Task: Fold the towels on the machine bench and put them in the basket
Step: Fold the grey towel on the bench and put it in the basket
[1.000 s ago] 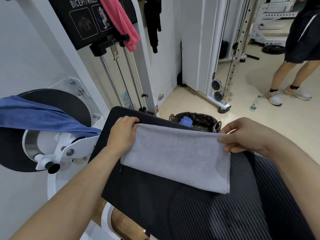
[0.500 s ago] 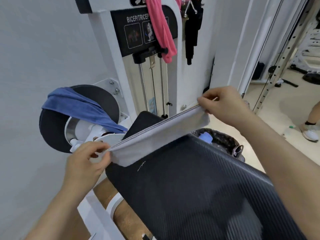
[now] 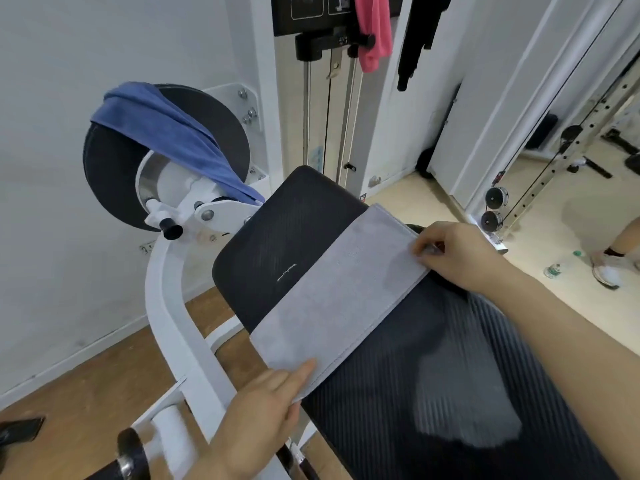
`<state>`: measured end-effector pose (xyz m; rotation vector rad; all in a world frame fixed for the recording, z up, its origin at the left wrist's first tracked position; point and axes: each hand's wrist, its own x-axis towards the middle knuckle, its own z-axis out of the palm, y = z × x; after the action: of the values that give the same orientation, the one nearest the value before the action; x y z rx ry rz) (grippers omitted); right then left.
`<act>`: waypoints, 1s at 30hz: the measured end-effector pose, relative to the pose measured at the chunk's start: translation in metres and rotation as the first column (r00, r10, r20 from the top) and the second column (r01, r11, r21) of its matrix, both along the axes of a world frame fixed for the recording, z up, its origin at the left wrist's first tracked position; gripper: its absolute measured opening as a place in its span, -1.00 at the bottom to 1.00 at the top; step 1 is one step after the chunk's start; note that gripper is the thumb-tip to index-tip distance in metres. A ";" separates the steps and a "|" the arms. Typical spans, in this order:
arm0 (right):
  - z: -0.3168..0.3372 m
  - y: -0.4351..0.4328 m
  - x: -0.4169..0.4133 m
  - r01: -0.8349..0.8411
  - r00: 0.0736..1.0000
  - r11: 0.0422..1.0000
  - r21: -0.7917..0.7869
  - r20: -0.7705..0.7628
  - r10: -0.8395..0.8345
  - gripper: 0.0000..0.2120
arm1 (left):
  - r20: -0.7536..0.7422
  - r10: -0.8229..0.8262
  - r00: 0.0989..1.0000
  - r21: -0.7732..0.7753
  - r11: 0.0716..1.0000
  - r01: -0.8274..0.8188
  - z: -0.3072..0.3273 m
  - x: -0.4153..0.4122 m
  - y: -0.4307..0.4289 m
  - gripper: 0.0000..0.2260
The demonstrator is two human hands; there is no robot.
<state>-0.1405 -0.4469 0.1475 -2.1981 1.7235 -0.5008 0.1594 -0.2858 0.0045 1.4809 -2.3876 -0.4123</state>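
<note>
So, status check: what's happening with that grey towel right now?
Left hand holds near end of grey towel, right hand pinches far end. Towel flat across bench pad, a folded strip. Blue towel, pink towel not yet folded.

The grey towel (image 3: 339,292) I hold is soft, matt cloth with a short nap. My tabletop (image 3: 398,410) is black ribbed vinyl, faintly shiny; the frame (image 3: 173,306) is glossy white-painted metal, the floor (image 3: 86,386) wood.
</note>
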 end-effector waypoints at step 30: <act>-0.067 0.011 0.046 -0.007 0.829 0.989 -0.145 -0.554 -0.075 -0.25 | 0.167 0.304 0.938 0.075 0.945 -0.320 -0.021 -0.041 -0.017 -0.14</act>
<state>-0.0943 -0.4361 0.0804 -2.6016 2.0585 0.0396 0.1184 -0.3033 -0.0166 1.9655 -2.2117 -0.3582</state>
